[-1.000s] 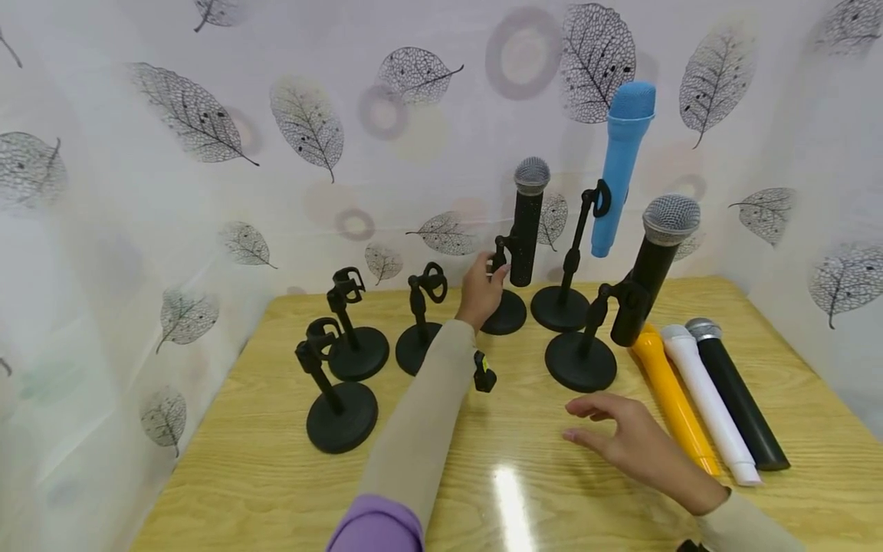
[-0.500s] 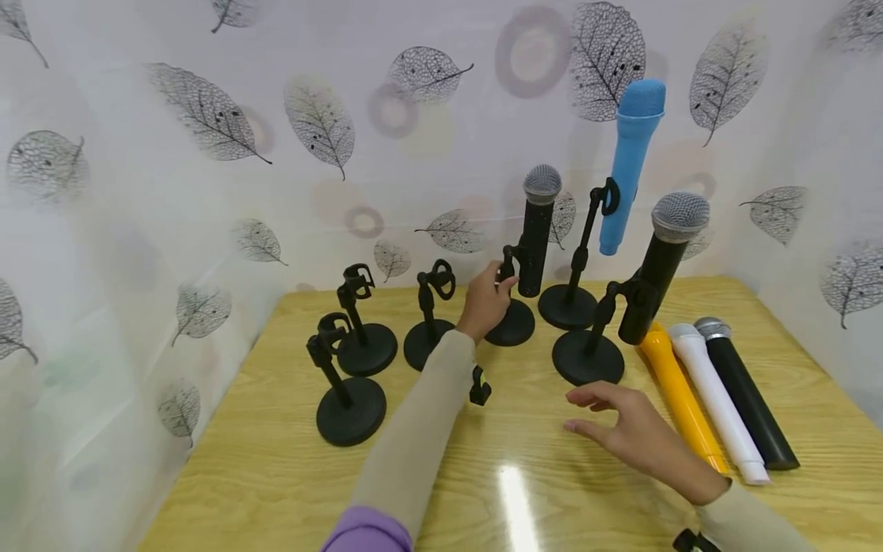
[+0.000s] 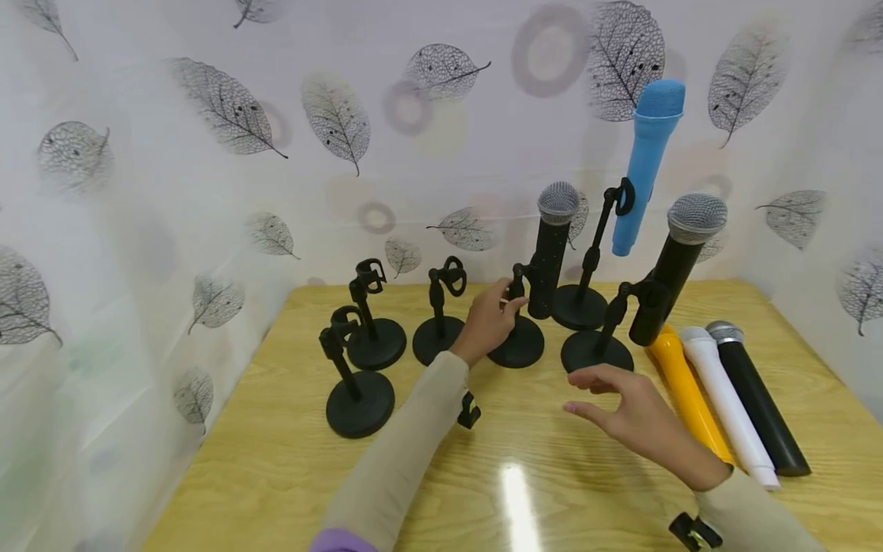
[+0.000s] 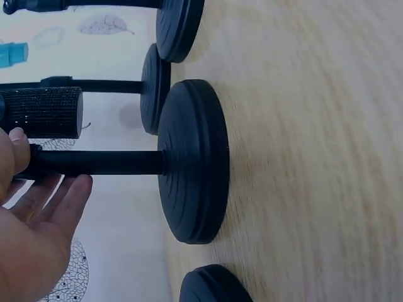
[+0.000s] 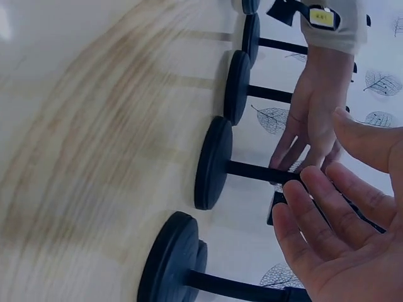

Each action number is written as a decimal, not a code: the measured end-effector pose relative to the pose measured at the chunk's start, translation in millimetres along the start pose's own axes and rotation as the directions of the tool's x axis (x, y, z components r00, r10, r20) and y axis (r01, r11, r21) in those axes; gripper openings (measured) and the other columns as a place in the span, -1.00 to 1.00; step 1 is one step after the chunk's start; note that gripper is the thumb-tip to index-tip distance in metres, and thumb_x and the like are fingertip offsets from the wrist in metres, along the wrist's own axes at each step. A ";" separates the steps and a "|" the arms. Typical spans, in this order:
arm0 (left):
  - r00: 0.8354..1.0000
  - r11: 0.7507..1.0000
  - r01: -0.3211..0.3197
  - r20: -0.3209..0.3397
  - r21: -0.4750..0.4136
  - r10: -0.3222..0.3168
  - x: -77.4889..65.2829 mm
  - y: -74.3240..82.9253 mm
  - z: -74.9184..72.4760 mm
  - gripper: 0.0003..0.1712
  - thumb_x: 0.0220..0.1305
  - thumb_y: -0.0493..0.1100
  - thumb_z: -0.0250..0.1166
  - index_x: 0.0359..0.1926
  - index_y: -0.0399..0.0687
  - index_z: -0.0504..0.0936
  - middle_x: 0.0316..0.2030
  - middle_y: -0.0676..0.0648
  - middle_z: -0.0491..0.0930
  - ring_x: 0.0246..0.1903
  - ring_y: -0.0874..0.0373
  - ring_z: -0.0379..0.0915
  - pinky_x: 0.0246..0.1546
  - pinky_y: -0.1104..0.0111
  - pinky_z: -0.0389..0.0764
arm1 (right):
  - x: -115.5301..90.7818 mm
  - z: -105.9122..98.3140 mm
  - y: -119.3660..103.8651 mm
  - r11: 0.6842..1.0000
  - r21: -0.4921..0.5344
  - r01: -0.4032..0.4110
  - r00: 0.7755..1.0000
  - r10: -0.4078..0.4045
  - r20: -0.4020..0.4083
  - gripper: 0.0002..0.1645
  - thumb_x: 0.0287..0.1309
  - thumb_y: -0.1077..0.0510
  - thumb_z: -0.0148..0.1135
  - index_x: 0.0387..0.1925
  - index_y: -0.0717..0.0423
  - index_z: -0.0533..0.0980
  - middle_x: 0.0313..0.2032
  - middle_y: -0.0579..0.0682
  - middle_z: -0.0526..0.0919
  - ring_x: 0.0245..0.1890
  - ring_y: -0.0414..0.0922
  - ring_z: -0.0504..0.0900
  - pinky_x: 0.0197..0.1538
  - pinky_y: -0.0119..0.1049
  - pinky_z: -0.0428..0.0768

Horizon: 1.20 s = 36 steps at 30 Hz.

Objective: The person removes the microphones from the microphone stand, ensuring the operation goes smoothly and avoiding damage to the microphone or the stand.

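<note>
In the head view my left hand (image 3: 486, 322) grips the upright of a small black microphone stand (image 3: 519, 349). That stand's clip carries a black microphone (image 3: 549, 257) with a silver mesh head, tilted slightly. The left wrist view shows thumb and fingers around the upper post, above the round base (image 4: 192, 163). My right hand (image 3: 638, 418) hovers over the table, fingers loosely bent and thumb apart, holding nothing. Near it stands another stand (image 3: 596, 353) bearing a black microphone (image 3: 679, 257). Behind, a taller stand (image 3: 586, 295) holds a blue microphone (image 3: 648, 165).
Left of my left hand stand three bare-clip stands, among them the rear one (image 3: 440, 333) and the front one (image 3: 359, 402). Orange (image 3: 690, 391), white (image 3: 731, 410) and black (image 3: 762, 406) microphones lie side by side at right. A leaf-patterned curtain (image 3: 428, 184) backs the wooden table (image 3: 276, 475).
My left hand has drawn the gripped stand and its microphone nearer to me across the table. The head view has turned slightly left. My right hand keeps nearly the same pose.
</note>
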<state>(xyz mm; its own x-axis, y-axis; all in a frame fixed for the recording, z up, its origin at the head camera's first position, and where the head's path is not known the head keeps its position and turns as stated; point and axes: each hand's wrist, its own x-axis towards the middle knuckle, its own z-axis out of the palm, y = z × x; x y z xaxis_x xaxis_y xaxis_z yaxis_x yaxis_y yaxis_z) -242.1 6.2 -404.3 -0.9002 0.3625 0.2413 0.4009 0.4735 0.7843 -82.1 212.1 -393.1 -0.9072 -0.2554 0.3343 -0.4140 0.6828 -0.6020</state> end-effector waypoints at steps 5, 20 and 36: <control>1.000 1.000 -0.017 0.017 0.003 0.017 -13.0 2.7 -2.2 -0.56 0.57 -0.05 0.12 0.33 -0.11 0.45 0.11 -0.12 0.59 0.06 0.05 0.60 0.02 0.27 0.67 | 8.3 -4.7 -4.1 1.000 0.012 -0.007 1.000 0.007 -0.009 -0.62 0.05 0.13 0.58 -0.08 0.13 0.69 -0.13 0.00 0.76 -0.17 0.00 0.73 -0.08 -0.03 0.72; 0.996 0.998 -0.059 0.067 0.013 0.058 -46.8 7.1 -10.8 -0.65 0.55 -0.06 0.15 0.25 -0.02 0.51 0.03 -0.04 0.62 -0.02 0.17 0.63 -0.05 0.40 0.67 | 38.1 -26.2 -19.2 0.998 0.026 0.052 0.996 -0.050 -0.071 -0.56 0.10 0.19 0.55 0.01 0.22 0.64 -0.09 0.11 0.74 -0.15 0.07 0.74 -0.08 -0.72 0.48; 0.992 0.994 -0.089 0.093 0.064 0.083 -78.6 14.3 -21.4 -0.67 0.52 -0.03 0.16 0.19 -0.01 0.54 -0.06 0.01 0.67 0.00 0.19 0.63 -0.03 0.42 0.66 | 72.4 -36.2 -35.3 0.994 0.102 -0.040 0.999 0.042 -0.016 -0.29 0.25 -0.04 0.44 0.28 0.27 0.46 0.08 0.23 0.65 0.02 0.21 0.68 0.03 0.19 0.65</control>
<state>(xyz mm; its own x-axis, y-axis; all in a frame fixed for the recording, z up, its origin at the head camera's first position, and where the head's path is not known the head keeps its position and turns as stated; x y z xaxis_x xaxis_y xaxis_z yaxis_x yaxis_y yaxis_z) -169.3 -32.6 -399.8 -0.8441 0.4738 0.2510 0.4894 0.4897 0.7215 -130.4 194.3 -321.4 -0.9224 -0.2157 0.3203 -0.3828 0.6191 -0.6857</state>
